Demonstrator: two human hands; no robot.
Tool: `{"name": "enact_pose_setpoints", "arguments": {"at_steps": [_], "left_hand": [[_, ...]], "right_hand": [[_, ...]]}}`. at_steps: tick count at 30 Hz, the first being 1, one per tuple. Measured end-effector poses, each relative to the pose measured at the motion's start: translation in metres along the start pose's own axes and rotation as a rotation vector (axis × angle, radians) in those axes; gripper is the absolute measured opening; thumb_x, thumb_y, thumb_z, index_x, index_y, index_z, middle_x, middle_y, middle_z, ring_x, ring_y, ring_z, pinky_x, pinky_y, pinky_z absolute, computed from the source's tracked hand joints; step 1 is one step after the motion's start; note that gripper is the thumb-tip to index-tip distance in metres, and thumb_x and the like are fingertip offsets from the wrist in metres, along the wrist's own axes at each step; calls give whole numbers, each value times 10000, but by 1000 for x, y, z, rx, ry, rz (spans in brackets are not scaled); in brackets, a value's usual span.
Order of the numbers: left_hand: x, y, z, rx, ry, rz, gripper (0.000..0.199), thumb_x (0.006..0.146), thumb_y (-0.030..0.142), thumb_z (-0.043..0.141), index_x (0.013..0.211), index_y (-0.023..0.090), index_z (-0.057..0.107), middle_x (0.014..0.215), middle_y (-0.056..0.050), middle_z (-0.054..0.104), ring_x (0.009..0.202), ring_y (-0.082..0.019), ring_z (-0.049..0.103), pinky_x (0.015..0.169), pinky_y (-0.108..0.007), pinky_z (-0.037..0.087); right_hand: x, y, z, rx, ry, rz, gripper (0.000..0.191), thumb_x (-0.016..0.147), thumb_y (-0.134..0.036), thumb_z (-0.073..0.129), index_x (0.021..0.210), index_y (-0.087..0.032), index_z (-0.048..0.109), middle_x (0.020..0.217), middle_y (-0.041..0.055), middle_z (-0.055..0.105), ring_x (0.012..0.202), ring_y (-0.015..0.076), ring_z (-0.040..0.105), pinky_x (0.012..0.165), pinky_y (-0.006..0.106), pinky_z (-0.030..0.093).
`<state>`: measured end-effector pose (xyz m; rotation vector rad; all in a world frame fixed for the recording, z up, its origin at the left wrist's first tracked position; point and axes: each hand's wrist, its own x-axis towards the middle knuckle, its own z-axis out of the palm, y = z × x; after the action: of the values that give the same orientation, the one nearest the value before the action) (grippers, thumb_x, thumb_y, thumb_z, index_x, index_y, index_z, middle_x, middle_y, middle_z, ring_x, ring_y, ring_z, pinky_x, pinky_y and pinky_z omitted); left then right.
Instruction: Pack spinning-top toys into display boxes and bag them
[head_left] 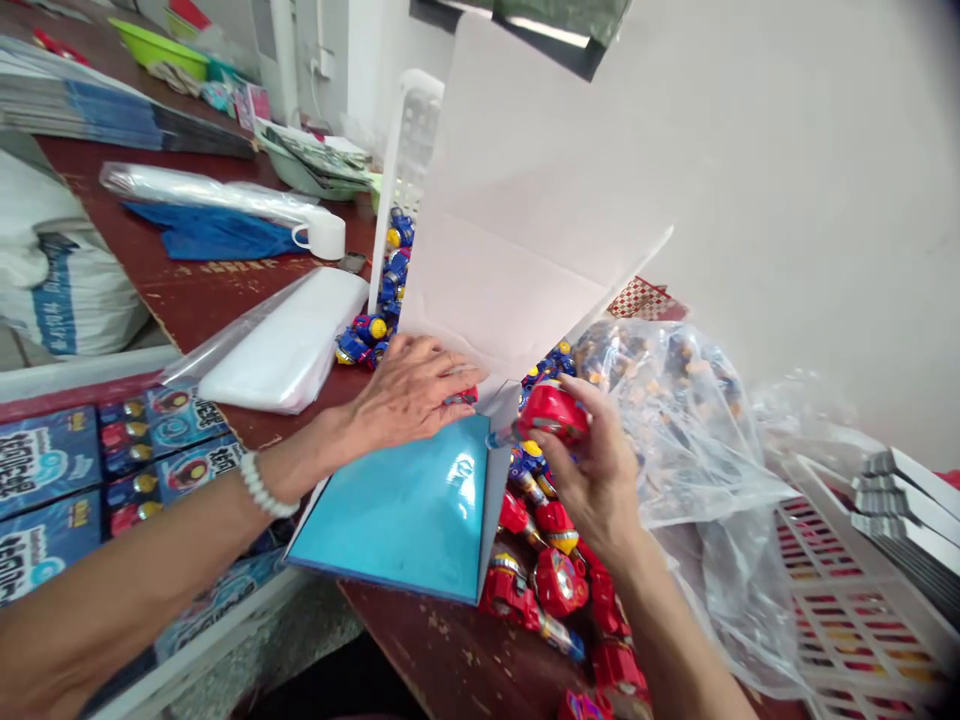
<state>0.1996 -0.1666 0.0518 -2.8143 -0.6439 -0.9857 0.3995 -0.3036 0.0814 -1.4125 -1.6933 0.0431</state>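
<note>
A blue cardboard box (397, 510) lies tilted on the table's front edge, its large white flap (517, 200) raised. My left hand (420, 390) rests over the box's open end, fingers stretched out. At those fingertips a bit of a red toy (463, 397) shows; the rest is hidden. My right hand (600, 460) grips another red toy (555, 412) with a bluish clear tip, just right of the opening. Beneath and beside that hand lie several loose red toys (561, 580). Blue toys (367, 330) with yellow parts are heaped behind the box.
A white basket (384, 230) stands behind the flap. Clear plastic bags (667, 410) and a slotted crate (847, 590) are on the right. On the left are packed boxes (45, 450), a stack of plastic sleeves (289, 340) and a white mug (324, 237).
</note>
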Motion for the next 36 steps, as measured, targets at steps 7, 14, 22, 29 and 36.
{"name": "enact_pose_setpoints", "arguments": {"at_steps": [7,14,22,29,36], "left_hand": [[-3,-35,31,21,-2,52,275,961,332,488,1188,267,629,1243,-7,639,1003,-189,563,853,-345,310],[-7,-39,33,7,47,38,258,947,322,525,1181,297,630,1236,36,645,994,-170,603,864,-334,326],[-7,-38,33,17,37,23,270,948,325,514,1190,300,632,1248,23,638,985,-174,613,841,-341,343],[-6,-37,31,19,31,21,268,947,342,512,1185,317,632,1243,31,641,965,-179,620,839,-340,351],[-6,-40,31,26,-3,1,262,948,346,505,1170,322,642,1238,35,645,1019,-182,608,858,-328,356]], "right_hand": [[16,44,59,-89,-66,-170,424,922,-203,538,1342,-230,483,1374,117,473,1285,206,450,1080,402,394],[2,48,56,57,2,-89,373,888,-193,600,1252,-250,536,1304,97,519,1252,208,470,1070,438,377],[8,61,65,110,104,-105,433,851,-229,662,1263,-279,537,1295,77,532,1223,214,495,1044,435,401],[13,52,50,43,-80,-163,359,859,-256,657,1205,-234,564,1246,94,569,1184,213,527,999,388,430],[10,48,49,-512,-266,4,403,906,-340,578,1303,-286,534,1302,75,566,1168,319,480,950,539,375]]}}
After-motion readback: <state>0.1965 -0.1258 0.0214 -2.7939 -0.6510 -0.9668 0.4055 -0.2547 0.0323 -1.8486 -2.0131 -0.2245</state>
